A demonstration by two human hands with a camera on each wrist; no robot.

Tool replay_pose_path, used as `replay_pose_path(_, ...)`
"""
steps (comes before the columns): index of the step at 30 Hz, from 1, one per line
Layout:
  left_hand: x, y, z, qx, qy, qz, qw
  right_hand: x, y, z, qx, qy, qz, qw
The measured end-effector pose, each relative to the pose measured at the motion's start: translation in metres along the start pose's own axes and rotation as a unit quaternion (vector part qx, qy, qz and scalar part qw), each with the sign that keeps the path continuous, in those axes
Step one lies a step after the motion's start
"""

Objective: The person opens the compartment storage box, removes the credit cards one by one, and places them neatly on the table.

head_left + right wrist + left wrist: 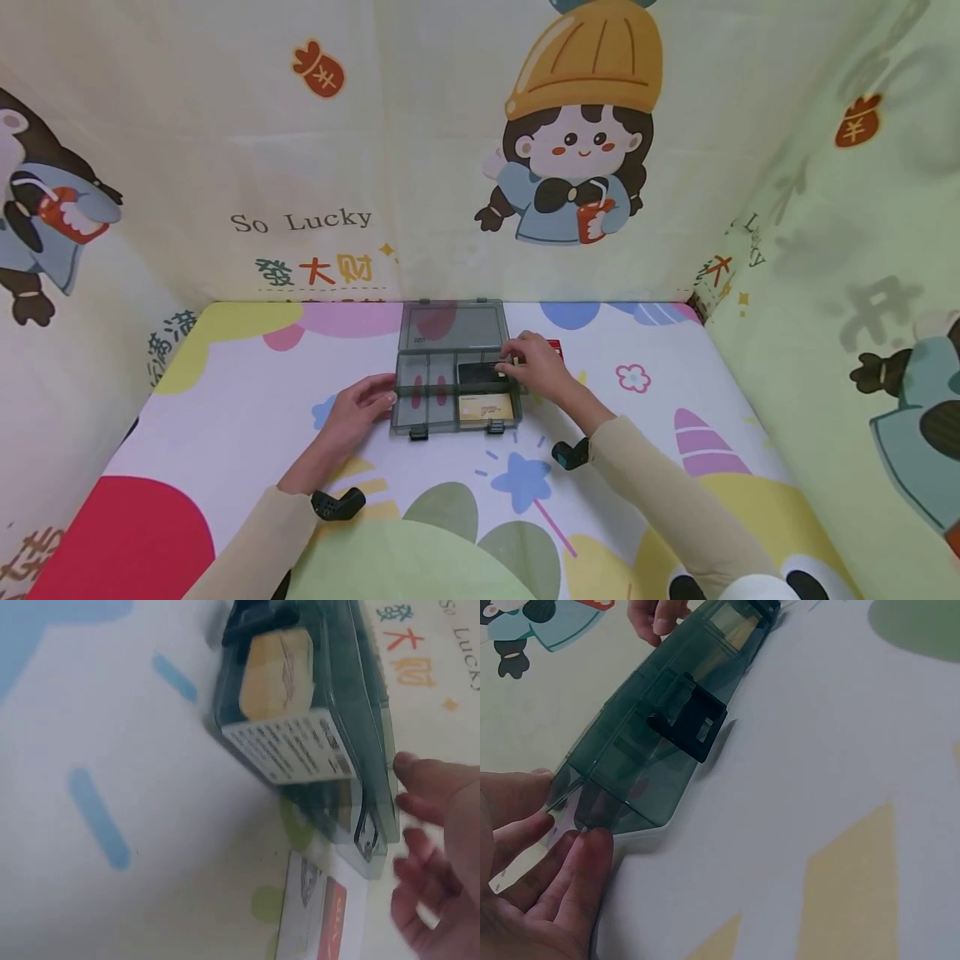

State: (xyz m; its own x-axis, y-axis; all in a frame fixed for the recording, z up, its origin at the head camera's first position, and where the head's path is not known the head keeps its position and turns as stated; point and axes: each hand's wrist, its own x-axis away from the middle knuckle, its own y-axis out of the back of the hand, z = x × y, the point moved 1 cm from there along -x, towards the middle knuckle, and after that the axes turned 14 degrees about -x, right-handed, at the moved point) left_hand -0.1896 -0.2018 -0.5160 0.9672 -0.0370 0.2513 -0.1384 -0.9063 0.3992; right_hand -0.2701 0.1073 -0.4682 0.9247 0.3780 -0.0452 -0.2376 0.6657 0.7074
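Note:
A clear grey-green storage box (pixel 427 387) stands on the table, its lid (pixel 474 333) swung back. A flat black item (pixel 478 372) lies in the back right compartment, and a cream card or pack (pixel 486 408) in the front right one. At the box's left end my left hand (pixel 358 412) touches the outer wall with its fingertips, as the left wrist view also shows. My right hand (pixel 542 367) reaches over the back right corner, fingertips by the black item. In the right wrist view its fingers (pixel 429 881) are loosely bent, with nothing visible between them.
Behind my right hand a small red and white card (pixel 555 346) lies beside the box. Two black latches, one the left latch (pixel 418 433), hang on the box's front. A patterned cloth wall (pixel 442 167) rises behind the table. A white printed label (pixel 291 750) is on the box's side.

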Motion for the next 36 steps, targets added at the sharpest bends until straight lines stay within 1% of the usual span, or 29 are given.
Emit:
replay_pose_path(3, 0.001, 0.001, -0.001, -0.002, -0.003, 0.002, 1.0, 0.003, -0.003, -0.001, 0.008, -0.032, 0.01, 0.9994)
replay_pose_path(7, 0.001, 0.002, -0.001, -0.004, -0.007, 0.005, 1.0, 0.003, -0.007, -0.001, 0.043, -0.07, 0.048, 0.9955)
replay_pose_path(10, 0.001, 0.002, -0.002, -0.007, -0.008, 0.009, 0.9999, 0.002, -0.008, 0.0, 0.061, -0.088, 0.071, 0.9917)
replay_pose_path(13, 0.001, 0.003, -0.002, -0.006, -0.008, 0.011, 0.9999, 0.0, -0.008, 0.006, 0.074, -0.085, 0.082, 0.9902)
replay_pose_path(16, 0.001, 0.003, -0.002, -0.005, -0.014, 0.012, 0.9998, -0.002, -0.009, 0.011, 0.098, -0.076, 0.089, 0.9883)
replay_pose_path(20, 0.001, 0.003, -0.001, -0.007, -0.016, 0.011, 0.9998, -0.004, -0.011, 0.013, 0.112, -0.085, 0.085, 0.9863)
replay_pose_path(22, 0.0, 0.003, -0.001, -0.009, -0.017, 0.01, 0.9998, -0.005, -0.012, 0.013, 0.111, -0.09, 0.082, 0.9864)
replay_pose_path(26, -0.001, 0.003, 0.001, -0.009, -0.016, 0.007, 0.9998, -0.005, -0.014, 0.012, 0.115, -0.079, 0.078, 0.9871)
replay_pose_path(28, -0.001, 0.002, 0.002, -0.008, -0.014, 0.007, 0.9998, -0.006, -0.016, 0.01, 0.119, -0.072, 0.074, 0.9876)
replay_pose_path(32, -0.002, 0.002, 0.003, -0.01, -0.022, 0.008, 0.9997, -0.006, -0.018, 0.003, 0.121, -0.052, 0.054, 0.9898)
replay_pose_path(36, -0.001, 0.002, 0.002, -0.009, -0.019, 0.007, 0.9998, -0.004, -0.02, -0.003, 0.094, -0.038, 0.031, 0.9944)
